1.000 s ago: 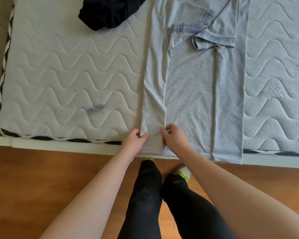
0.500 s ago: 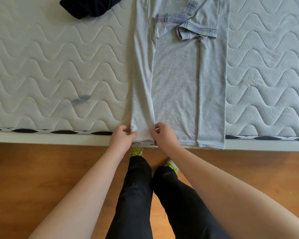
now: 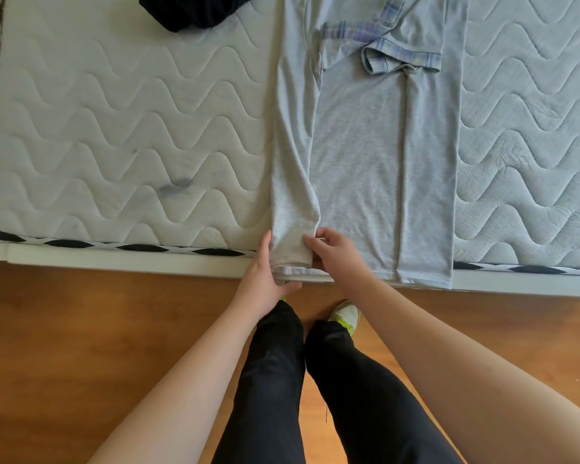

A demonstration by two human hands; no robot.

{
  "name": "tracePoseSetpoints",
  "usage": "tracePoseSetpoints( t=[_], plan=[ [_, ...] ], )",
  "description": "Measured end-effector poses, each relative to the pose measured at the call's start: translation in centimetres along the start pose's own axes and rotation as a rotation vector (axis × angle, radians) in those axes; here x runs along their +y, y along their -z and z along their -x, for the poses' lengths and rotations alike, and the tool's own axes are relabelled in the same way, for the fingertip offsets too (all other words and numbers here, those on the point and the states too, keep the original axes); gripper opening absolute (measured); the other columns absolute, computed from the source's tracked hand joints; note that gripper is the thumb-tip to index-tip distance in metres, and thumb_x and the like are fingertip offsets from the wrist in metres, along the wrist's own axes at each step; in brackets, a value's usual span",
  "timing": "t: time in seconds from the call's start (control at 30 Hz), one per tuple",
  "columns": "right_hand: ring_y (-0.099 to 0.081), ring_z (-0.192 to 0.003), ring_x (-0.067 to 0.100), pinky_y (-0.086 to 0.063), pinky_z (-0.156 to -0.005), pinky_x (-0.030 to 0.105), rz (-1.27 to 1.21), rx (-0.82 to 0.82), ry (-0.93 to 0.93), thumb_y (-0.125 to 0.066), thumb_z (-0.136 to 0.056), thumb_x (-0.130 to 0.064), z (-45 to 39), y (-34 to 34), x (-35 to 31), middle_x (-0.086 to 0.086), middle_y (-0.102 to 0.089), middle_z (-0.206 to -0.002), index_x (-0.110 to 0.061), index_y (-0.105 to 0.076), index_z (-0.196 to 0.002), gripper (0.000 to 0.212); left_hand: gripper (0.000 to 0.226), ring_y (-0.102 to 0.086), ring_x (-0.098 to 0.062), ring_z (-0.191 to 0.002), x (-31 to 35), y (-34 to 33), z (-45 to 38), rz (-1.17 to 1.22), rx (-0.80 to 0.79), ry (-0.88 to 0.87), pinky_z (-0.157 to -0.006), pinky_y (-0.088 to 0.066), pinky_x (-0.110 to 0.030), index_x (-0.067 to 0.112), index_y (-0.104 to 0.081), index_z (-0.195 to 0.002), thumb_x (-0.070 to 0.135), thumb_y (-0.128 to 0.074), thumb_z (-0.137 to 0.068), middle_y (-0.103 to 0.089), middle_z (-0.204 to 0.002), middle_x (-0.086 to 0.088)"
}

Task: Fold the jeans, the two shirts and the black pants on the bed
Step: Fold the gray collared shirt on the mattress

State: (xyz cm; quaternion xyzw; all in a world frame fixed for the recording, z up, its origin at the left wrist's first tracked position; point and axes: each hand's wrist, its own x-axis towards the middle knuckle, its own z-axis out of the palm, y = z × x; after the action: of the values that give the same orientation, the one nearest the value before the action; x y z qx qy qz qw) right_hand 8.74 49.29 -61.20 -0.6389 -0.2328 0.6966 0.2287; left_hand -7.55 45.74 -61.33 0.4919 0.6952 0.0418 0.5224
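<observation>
A grey shirt (image 3: 365, 155) with plaid-trimmed sleeves lies lengthwise on the bed (image 3: 114, 128), both long sides folded inward, its hem hanging over the near edge. My left hand (image 3: 265, 276) holds the hem at the left corner of the left folded strip, thumb under the edge. My right hand (image 3: 332, 252) pinches the same strip's hem at its right side. A black garment (image 3: 195, 11) is bunched at the top, cut off by the frame edge.
The quilted mattress has a small dark stain (image 3: 176, 187) left of the shirt. A white bed frame (image 3: 114, 259) runs along the near edge. Below lies a wooden floor (image 3: 81, 329) with my legs and a light shoe (image 3: 345, 313).
The view has shifted slightly. My left hand has slid lower, below the hem at the bed's edge. My right hand stays pinching the strip's hem.
</observation>
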Motion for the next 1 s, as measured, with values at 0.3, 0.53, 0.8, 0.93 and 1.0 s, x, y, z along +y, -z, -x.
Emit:
tracePoseSetpoints(
  t=[0.3,0.53,0.8,0.93,1.0],
  plan=[
    [-0.068,-0.067,0.015,-0.058,-0.070,0.029,0.142,0.073,0.127,-0.059,-0.097,-0.023,1.1,0.5,0.1,0.001,-0.075,-0.078,-0.019,-0.065,-0.107,0.012,0.058,-0.064,-0.025,-0.087,0.8,-0.3,0.1,-0.111,0.450,0.014,-0.069,-0.052,-0.040,0.024,-0.040,-0.143,0.006,-0.058,-0.090,-0.064,-0.099,0.005],
    [-0.067,-0.066,0.008,-0.053,-0.059,0.027,0.438,0.257,0.042,-0.055,-0.097,-0.034,-0.1,-0.6,3.2,-0.006,-0.071,-0.077,-0.021,-0.062,-0.108,0.019,0.069,-0.067,-0.028,-0.079,-1.7,0.2,-0.2,-0.540,0.371,-0.152,-0.065,-0.055,-0.040,0.015,-0.045,-0.137,0.008,-0.078,-0.077,-0.069,-0.098,-0.007],
    [-0.062,-0.068,0.012,-0.048,-0.057,0.030,0.700,0.319,0.003,-0.057,-0.094,-0.040,-0.2,0.1,3.0,-0.008,-0.063,-0.076,-0.023,-0.060,-0.096,0.017,0.064,-0.052,-0.027,-0.074,-1.1,-0.7,-1.1,-0.901,0.374,-0.415,-0.062,-0.044,-0.039,0.018,-0.056,-0.123,-0.004,-0.067,-0.064,-0.052,-0.090,-0.008],
    [-0.060,-0.074,0.008,-0.048,-0.060,0.027,0.734,0.281,0.032,-0.060,-0.092,-0.043,-0.7,0.8,2.6,-0.012,-0.061,-0.083,-0.024,-0.062,-0.099,0.021,0.055,-0.055,-0.026,-0.078,-2.0,-0.6,-1.4,-0.924,0.314,-0.427,-0.066,-0.046,-0.038,0.019,-0.064,-0.112,-0.003,-0.073,-0.063,-0.056,-0.089,-0.003],
    [-0.059,-0.073,0.005,-0.044,-0.057,0.024,0.704,0.306,0.090,-0.056,-0.095,-0.047,-1.1,0.9,1.4,-0.013,-0.062,-0.090,-0.025,-0.060,-0.107,0.026,0.053,-0.056,-0.023,-0.084,-1.8,-0.2,-1.6,-0.939,0.240,-0.389,-0.071,-0.046,-0.036,0.021,-0.061,-0.114,0.003,-0.076,-0.066,-0.057,-0.094,0.000]
  ],
)
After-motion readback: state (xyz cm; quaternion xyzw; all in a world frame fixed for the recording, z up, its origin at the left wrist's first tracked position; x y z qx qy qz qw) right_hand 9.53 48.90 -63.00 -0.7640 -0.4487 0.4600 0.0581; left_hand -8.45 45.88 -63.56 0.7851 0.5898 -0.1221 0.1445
